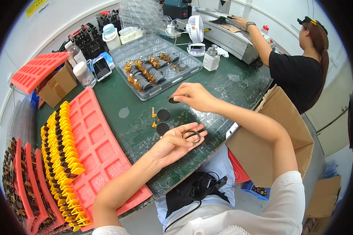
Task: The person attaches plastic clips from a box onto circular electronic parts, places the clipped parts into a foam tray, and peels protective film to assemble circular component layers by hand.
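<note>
Left hand (175,141) cradles a ring (191,135); cardboard box (58,84) under red tray (37,70).

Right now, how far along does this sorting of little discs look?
Done: a dozen or so dark round discs with gold tabs fill part of the clear plastic tray. In hand: the left hand cradles a ring, the right hand pinches one disc. Left: long rows on the red foam tray.

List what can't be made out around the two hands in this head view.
- Right hand: its fingertips cover most of the small dark disc; shape of its far side is hidden.
- Left hand: the ring on the palm is too small to tell its material.
- Clear tray: its stacked parts are too small to count.
- Red tray: the near end is hidden by the left forearm.
</note>
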The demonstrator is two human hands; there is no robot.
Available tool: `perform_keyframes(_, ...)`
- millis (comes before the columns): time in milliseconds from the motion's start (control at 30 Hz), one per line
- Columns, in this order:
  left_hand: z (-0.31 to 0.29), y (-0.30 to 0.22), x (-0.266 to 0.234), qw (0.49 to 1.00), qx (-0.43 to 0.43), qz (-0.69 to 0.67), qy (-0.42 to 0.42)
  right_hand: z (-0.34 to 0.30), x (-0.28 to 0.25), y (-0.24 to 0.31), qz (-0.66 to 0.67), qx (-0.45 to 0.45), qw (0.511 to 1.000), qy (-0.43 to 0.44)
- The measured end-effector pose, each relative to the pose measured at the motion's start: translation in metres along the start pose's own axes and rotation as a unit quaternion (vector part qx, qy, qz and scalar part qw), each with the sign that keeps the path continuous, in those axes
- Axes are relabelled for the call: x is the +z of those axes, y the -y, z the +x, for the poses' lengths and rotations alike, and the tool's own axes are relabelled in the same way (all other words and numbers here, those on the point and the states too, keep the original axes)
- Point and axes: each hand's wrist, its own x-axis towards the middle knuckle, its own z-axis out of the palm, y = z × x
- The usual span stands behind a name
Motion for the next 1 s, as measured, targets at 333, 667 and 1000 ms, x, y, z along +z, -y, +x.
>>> perform_keyframes(333,0.003,0.001,0.004,0.938,0.167,0.283,-0.113,-0.057,-0.022,0.049,0.576,0.278,0.767,-0.055)
perform_keyframes(667,-0.001,0.003,0.008,0.843,0.241,0.444,-0.185,-0.061,-0.013,0.058,0.546,0.291,0.786,-0.024)
perform_keyframes(1000,-0.003,0.005,0.011,0.766,0.316,0.522,-0.201,-0.061,-0.013,0.068,0.554,0.273,0.785,-0.05)
